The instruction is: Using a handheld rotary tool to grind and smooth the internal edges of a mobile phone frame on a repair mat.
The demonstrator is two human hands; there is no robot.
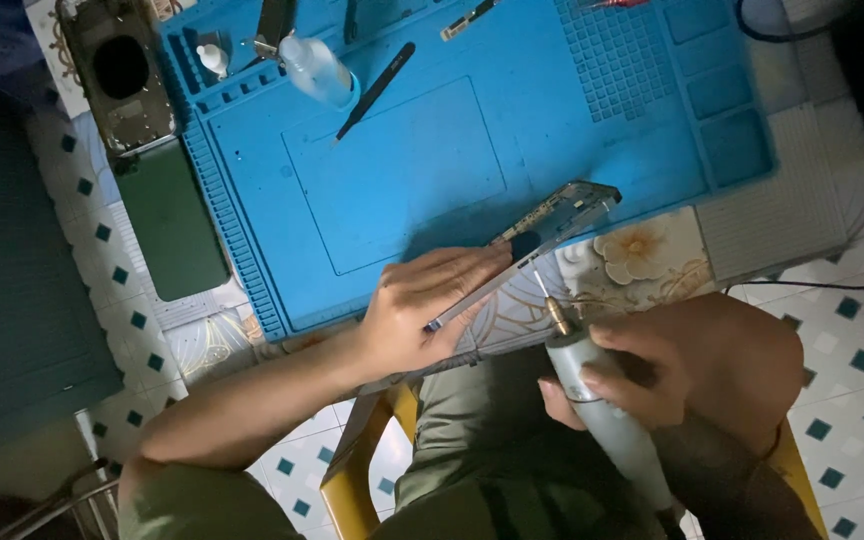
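My left hand [422, 312] grips a phone frame [544, 228] edge-on, tilted over the near edge of a blue work mat [432, 170]. My right hand [682, 370] holds a grey rotary tool [592, 400] with a brass collet. Its thin bit [544, 292] points up at the lower edge of the frame, close to it or touching.
On the mat lie black tweezers [377, 88], a small clear bottle [314, 68] and other tools at the far edge. Left of the mat sit another phone housing [120, 75] and a dark green panel [172, 218]. A floral tablecloth [642, 255], tiled floor and yellow stool [352, 480] lie below.
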